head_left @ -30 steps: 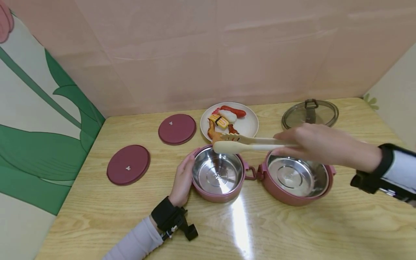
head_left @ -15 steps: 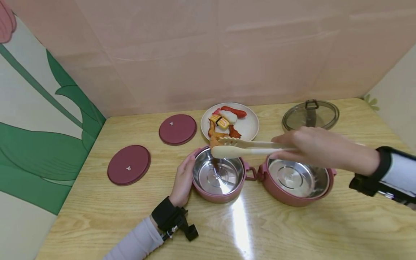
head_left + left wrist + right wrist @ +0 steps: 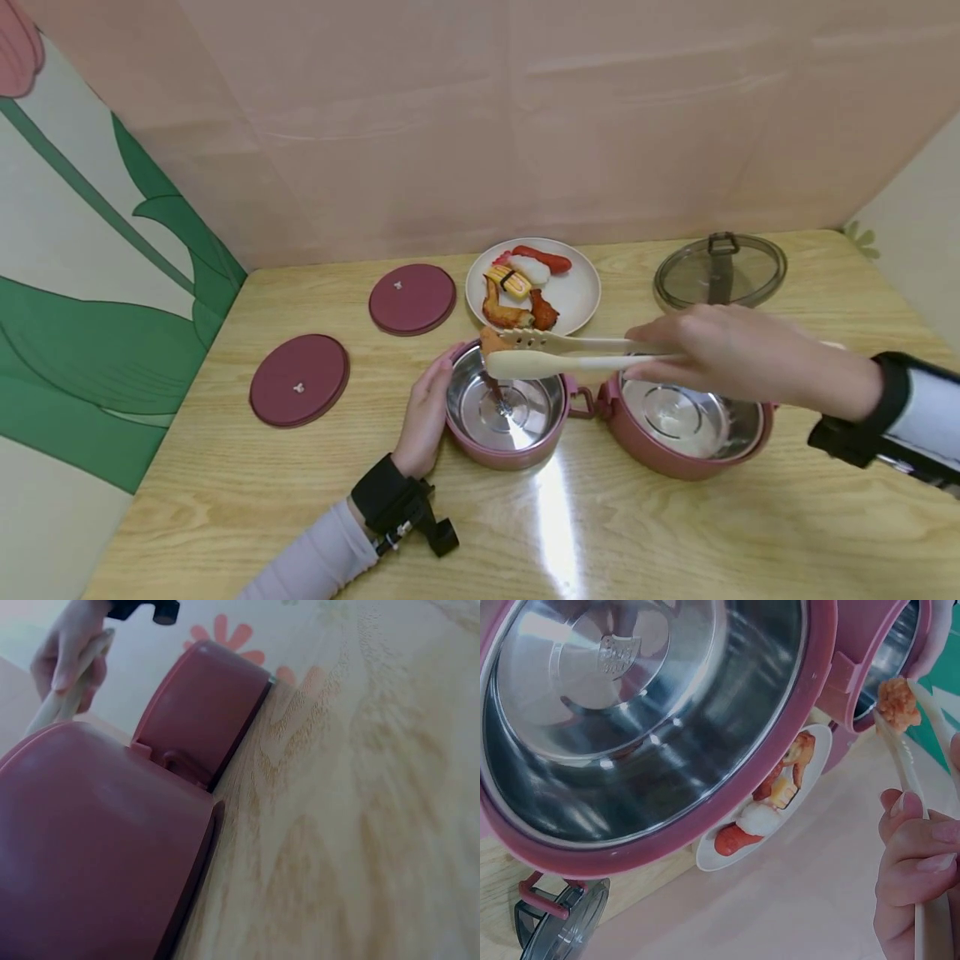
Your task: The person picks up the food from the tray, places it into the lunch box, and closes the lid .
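My right hand (image 3: pixel 705 337) grips pale beige tongs (image 3: pixel 577 346), in the head view reaching leftward over both pots. Pinched at their tips is a crumbly orange-brown piece of fried chicken (image 3: pixel 898 705), which overlaps the far rim of the left pink pot (image 3: pixel 506 454) in the head view. That pot's steel inside shows a dark reflection and no food. My left hand (image 3: pixel 423 417) rests along the pot's left outer wall with its fingers extended. Close on the right stands a second pink pot (image 3: pixel 675 458), steel-lined, partly hidden behind my right hand.
Behind the pots lies a white plate (image 3: pixel 581 304) of toy-like food: a sausage (image 3: pixel 543 258), sushi pieces, a wing and a drumstick. Two maroon lids (image 3: pixel 412 298) lie at the left. A clear lid (image 3: pixel 750 271) with a handle is at the back right.
The tongs and the fried chicken have come toward me, away from the plate to the left pot's rim. The wing and drumstick now show more fully. My left hand stays put.
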The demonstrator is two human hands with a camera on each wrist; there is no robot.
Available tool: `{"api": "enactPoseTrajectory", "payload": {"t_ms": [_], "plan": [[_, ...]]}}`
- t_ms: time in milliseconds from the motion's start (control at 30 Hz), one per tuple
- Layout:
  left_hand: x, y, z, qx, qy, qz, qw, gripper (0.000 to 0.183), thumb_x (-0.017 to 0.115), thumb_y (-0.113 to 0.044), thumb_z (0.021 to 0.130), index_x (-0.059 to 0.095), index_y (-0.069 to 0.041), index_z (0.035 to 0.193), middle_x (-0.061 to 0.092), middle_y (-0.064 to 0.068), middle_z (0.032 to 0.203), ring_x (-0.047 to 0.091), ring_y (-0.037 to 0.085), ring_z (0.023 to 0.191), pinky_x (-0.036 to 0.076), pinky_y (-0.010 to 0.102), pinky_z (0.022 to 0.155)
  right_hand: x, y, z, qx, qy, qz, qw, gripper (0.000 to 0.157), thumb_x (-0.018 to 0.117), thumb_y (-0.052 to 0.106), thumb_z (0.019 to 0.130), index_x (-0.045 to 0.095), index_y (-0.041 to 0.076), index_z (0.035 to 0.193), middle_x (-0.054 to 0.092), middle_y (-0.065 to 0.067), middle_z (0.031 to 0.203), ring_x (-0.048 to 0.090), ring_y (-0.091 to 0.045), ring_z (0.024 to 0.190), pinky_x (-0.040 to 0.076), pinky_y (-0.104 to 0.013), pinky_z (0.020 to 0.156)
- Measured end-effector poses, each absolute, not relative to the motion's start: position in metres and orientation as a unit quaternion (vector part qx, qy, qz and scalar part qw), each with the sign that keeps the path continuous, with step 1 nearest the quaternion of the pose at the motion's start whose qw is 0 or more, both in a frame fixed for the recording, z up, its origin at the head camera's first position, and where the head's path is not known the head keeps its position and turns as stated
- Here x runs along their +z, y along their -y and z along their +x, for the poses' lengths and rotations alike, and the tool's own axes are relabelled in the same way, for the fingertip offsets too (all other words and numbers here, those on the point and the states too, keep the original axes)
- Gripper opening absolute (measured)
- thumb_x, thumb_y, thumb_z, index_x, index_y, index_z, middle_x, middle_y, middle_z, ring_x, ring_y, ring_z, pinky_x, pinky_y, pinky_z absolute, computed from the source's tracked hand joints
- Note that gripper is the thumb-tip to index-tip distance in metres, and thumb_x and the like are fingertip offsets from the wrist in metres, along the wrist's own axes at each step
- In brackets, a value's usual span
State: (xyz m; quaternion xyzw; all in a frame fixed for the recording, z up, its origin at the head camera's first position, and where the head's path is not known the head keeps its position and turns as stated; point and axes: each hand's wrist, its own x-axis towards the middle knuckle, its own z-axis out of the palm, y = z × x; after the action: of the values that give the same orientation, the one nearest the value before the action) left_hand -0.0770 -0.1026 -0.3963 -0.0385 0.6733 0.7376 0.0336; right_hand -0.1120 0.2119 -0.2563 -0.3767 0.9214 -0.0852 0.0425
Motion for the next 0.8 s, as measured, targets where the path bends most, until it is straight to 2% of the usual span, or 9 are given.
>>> {"api": "enactPoseTrajectory", "payload": {"t_ms": [167,300,533,800], "plan": [[-0.3957,0.1017,-0.0772,0.738,-0.673,-0.041,0.032,0.044,0.036,-0.029,0.106,0.045,-0.008,0.144,0.045,0.007,0.149,0.032,0.018,0.142,0.023,0.038,0.119,-0.2590,-0.2102,-0.1108,-0.081,-0.915,-0.393,0.039,0.034,0.070,0.038,0.088,0.073,0.012,0.109,0.070,0.012,0.086,0.054,0.008,0.064,0.052,-0.022,0.054],[-0.3953,0.1011,-0.0773,0.736,-0.675,-0.042,0.033,0.044,0.036,-0.028,0.106,0.044,-0.008,0.145,0.044,0.007,0.149,0.032,0.018,0.142,0.023,0.038,0.119,-0.2599,-0.2084,-0.1107,-0.076,-0.913,-0.400,0.036,0.033,0.070,0.040,0.088,0.073,0.013,0.107,0.067,0.015,0.083,0.049,0.009,0.061,0.050,-0.022,0.053],[-0.3956,0.1020,-0.0768,0.734,-0.677,-0.041,0.037,0.046,0.036,-0.031,0.106,0.044,-0.008,0.145,0.043,0.007,0.150,0.031,0.020,0.143,0.022,0.040,0.120,-0.2623,-0.2065,-0.1104,-0.067,-0.914,-0.398,0.050,0.041,0.066,0.046,0.089,0.072,0.011,0.110,0.072,0.006,0.092,0.057,0.005,0.066,0.055,-0.026,0.057],[-0.3953,0.1035,-0.0757,0.734,-0.677,-0.037,0.037,0.046,0.034,-0.029,0.107,0.042,-0.006,0.146,0.042,0.009,0.150,0.030,0.021,0.143,0.021,0.041,0.120,-0.2639,-0.2034,-0.1117,-0.064,-0.910,-0.407,0.049,0.039,0.065,0.046,0.090,0.072,0.013,0.109,0.070,0.011,0.086,0.050,0.008,0.061,0.051,-0.024,0.053]]}}
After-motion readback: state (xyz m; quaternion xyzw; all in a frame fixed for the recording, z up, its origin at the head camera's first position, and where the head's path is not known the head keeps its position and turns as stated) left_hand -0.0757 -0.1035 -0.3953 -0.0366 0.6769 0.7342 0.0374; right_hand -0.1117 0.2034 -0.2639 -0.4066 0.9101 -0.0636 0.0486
